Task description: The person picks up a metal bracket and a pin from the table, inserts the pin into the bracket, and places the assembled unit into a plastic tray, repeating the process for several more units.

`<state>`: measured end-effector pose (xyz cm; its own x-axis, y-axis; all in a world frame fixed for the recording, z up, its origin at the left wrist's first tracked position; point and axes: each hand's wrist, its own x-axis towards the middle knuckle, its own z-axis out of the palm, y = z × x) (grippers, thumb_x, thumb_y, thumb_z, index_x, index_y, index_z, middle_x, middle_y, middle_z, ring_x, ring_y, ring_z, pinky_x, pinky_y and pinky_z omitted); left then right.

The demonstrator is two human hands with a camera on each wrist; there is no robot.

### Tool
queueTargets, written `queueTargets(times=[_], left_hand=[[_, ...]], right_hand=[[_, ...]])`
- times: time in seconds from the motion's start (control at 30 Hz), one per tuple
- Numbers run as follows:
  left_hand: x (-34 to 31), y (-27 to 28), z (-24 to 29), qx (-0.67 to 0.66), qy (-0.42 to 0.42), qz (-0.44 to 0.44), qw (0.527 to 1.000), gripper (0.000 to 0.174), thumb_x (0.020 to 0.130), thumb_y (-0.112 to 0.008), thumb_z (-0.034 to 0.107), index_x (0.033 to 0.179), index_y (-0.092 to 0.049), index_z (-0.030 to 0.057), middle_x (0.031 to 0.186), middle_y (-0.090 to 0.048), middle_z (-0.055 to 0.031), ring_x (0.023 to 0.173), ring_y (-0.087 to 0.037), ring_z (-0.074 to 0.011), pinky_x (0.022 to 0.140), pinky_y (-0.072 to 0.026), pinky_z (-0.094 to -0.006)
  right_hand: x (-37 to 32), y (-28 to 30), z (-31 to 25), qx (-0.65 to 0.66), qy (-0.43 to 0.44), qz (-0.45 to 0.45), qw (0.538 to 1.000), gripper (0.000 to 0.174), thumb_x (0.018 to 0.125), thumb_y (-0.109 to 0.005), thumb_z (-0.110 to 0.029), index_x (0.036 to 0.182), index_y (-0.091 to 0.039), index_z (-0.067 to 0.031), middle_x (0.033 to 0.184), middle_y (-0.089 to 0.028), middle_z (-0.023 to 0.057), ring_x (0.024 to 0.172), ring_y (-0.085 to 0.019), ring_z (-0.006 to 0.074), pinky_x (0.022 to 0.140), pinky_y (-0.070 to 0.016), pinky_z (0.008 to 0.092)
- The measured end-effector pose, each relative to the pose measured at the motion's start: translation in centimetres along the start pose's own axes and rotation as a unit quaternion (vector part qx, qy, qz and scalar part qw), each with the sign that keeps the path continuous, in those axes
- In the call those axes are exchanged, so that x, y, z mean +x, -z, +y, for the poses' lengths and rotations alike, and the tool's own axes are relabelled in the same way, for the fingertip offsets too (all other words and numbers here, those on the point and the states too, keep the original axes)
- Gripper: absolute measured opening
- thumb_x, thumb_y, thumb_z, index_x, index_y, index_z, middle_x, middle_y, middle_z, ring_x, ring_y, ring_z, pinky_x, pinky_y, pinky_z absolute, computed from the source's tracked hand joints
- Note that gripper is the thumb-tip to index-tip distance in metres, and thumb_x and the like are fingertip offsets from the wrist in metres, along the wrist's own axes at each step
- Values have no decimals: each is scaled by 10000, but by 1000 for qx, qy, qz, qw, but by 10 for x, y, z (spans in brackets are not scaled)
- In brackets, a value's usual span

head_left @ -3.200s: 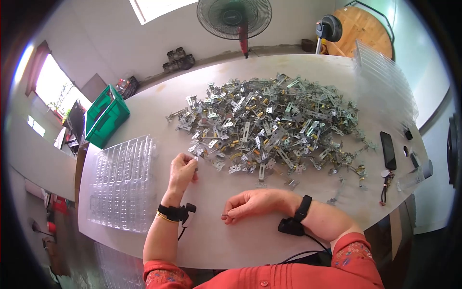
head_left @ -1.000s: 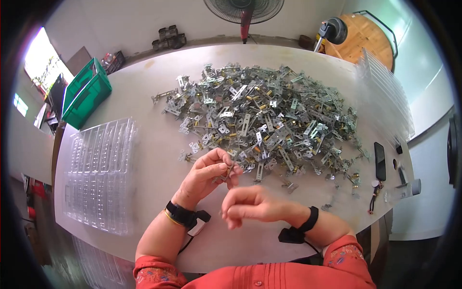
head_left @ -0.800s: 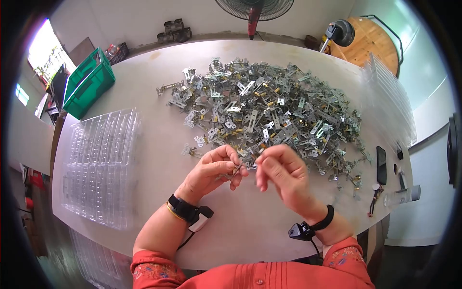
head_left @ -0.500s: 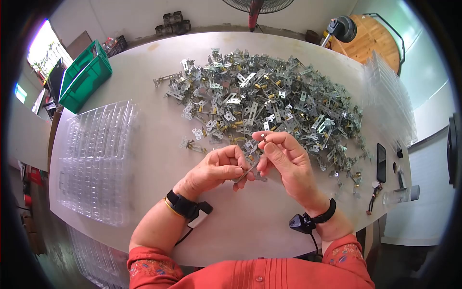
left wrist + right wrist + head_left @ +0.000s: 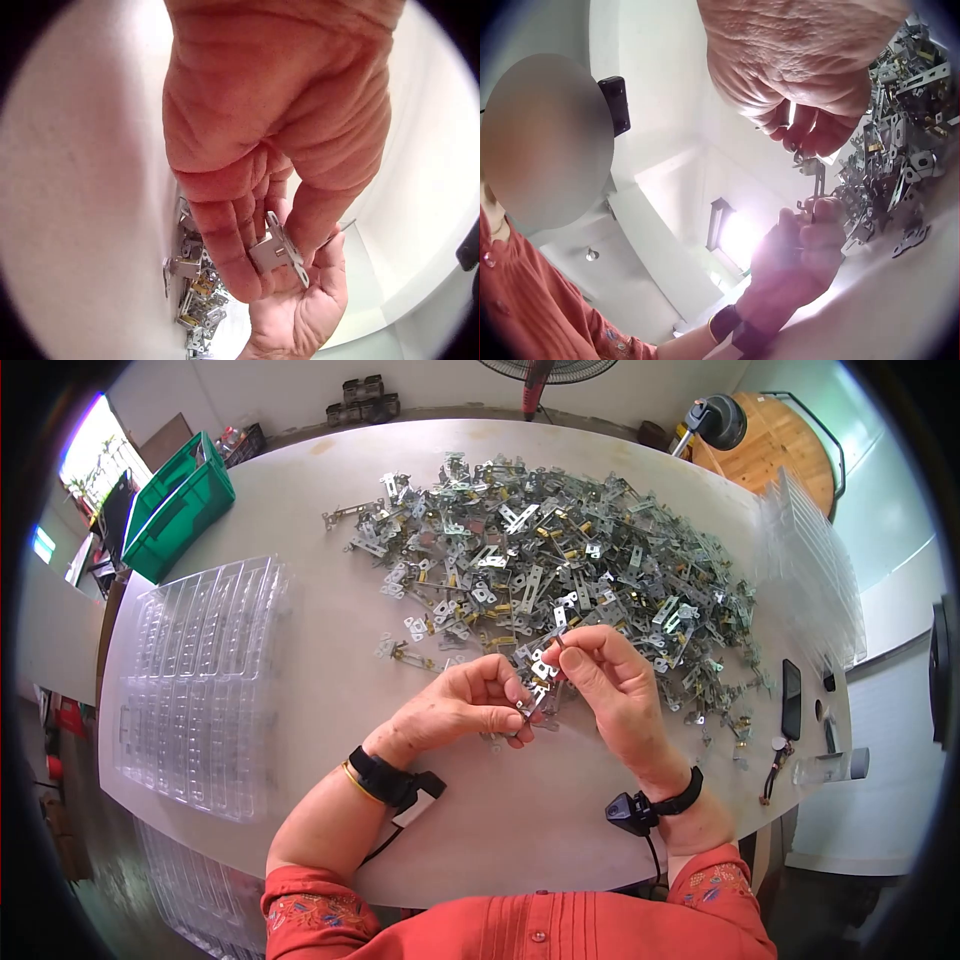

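Where the pale table (image 5: 320, 620) curves away at the left of the head view, a green plastic crate (image 5: 185, 520) sits at upper left, tilted in the frame. Below it, a stack of clear plastic moulded trays (image 5: 195, 700), ribbed with small compartments.

Centre-left: the left hand (image 5: 440, 710), black strap at the wrist, grasping a small silver metal bracket (image 5: 276, 251) between thumb and fingers. The left wrist view shows a flat plate on it and a narrow crosspiece with holes at its ends. This bracket is off the table, just below the lower edge of the heap.

Centre to upper right: a wide heap of silver metal brackets (image 5: 570, 550), some with brass-coloured parts, lying jumbled.

Right of centre: the right hand (image 5: 620, 695), also strapped in black, thumb and forefinger pinching a small thin metal piece (image 5: 560, 643) just above and right of the left hand's bracket. Whether the two pieces touch, cannot tell.

Far right: a black phone (image 5: 791, 700) lies flat, a clear bottle with a grey cap (image 5: 825, 767) on its side below it; above, more clear plastic trays (image 5: 812, 575) near the table's right edge
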<state>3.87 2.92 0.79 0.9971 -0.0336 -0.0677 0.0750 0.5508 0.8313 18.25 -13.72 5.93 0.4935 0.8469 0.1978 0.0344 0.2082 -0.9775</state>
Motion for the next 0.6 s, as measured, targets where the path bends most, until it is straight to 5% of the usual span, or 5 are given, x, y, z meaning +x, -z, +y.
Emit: queueTargets(times=[0.37,0.6], left_hand=[[1,3,-2,-9,6,-23,1000,332,870,-761,26,1054,-488,67,1035,-653,-95,912,-703,-216,815,-574,-351],[-4,-1,1,-49,-27,-17,998,285,956,-691,236,1108,-513,74,1010,-666,-102,843,-701,-214,774,-545,-334]], right_hand=[[0,-1,11,-88,73,-26,993,119,992,-615,-36,1110,-632,-36,987,-617,1,875,-559,52,774,-467,206],[0,2,12,-101,91,-29,990,127,993,-602,-14,1118,-619,-25,1042,-610,21,927,-568,64,810,-483,220]])
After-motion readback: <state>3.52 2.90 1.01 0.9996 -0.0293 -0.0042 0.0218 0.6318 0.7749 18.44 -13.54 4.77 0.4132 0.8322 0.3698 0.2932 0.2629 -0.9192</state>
